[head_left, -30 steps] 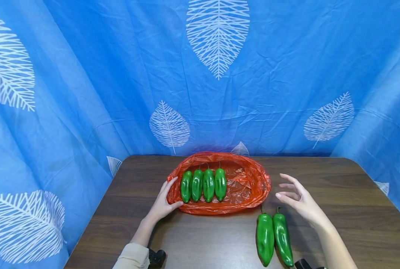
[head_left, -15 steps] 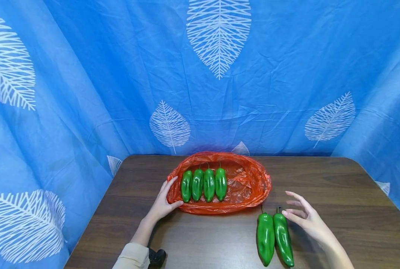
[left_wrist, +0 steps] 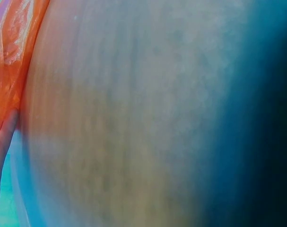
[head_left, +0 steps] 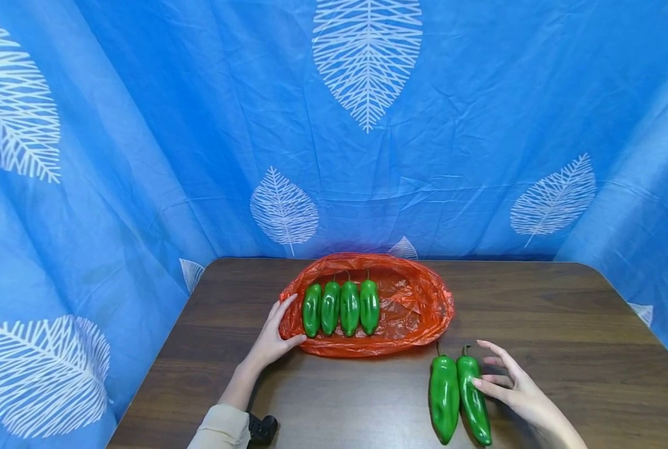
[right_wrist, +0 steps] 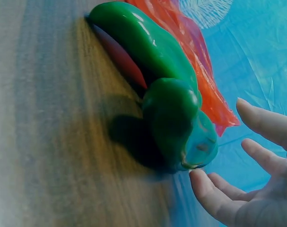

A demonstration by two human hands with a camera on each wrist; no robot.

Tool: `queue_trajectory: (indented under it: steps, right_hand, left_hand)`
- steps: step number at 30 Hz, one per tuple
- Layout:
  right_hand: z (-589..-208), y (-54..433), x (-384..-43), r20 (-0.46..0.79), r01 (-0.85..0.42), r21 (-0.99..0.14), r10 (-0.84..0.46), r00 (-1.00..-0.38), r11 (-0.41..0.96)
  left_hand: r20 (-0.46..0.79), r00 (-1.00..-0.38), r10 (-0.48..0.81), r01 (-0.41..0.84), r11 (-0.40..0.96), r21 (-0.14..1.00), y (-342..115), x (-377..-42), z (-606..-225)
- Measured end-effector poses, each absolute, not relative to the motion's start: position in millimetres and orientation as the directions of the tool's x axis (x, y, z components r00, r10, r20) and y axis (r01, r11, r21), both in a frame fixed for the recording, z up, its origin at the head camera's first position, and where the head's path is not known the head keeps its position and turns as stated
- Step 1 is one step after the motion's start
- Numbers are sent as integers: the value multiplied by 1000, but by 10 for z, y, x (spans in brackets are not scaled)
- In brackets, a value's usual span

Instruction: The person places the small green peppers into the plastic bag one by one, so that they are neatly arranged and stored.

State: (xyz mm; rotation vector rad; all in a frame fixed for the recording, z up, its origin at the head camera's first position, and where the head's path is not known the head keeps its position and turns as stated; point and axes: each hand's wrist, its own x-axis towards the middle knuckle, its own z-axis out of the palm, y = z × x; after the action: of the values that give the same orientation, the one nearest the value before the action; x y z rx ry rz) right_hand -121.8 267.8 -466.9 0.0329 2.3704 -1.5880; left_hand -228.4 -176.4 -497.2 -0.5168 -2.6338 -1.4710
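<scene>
Several green peppers (head_left: pixel 349 308) lie side by side in the left half of a red plastic bag (head_left: pixel 418 340), whose mouth is spread into an oval. My left hand (head_left: pixel 272 340) rests at the bag's left end with thumb and fingers apart; the left wrist view catches a finger touching the red plastic. In front of the bag's right end, two more green peppers lie on the table: a left one (head_left: pixel 443 399) and a right one (head_left: pixel 473 399). My right hand (head_left: pixel 516 390) is beside the right pepper, fingers spread, its thumb tip at that pepper's side, as the right wrist view shows too.
The dark wooden table (head_left: pixel 356 399) ends behind the bag at a blue curtain (head_left: pixel 451 156) with white leaf prints. A black wrist device (head_left: pixel 262 430) sits by my left sleeve (head_left: pixel 221 427).
My right hand has come down and toward me, from beside the bag's right end to the right pepper's side. The left hand, bag and peppers stay in place.
</scene>
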Motion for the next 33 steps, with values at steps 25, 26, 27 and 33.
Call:
queue_trajectory:
  steps: [25, 26, 27, 33]
  right_hand:
    - [-4818, 2713, -1166, -270, 87, -864, -312, -911, 495]
    - [-4821, 2713, -1167, -269, 84, -865, -317, -910, 496]
    - [-4822, 2711, -1170, -270, 83, -865, -320, -908, 494]
    - [-4822, 2695, -1183, -271, 79, -872, -342, -900, 484]
  left_hand:
    - [236, -939, 250, 333, 489, 806, -1768, -2301, -5007]
    - [236, -939, 250, 333, 490, 806, -1768, -2302, -5007]
    - [235, -939, 250, 332, 491, 805, -1768, -2303, -5008]
    - [230, -940, 251, 329, 496, 804, -1770, -2309, -5016]
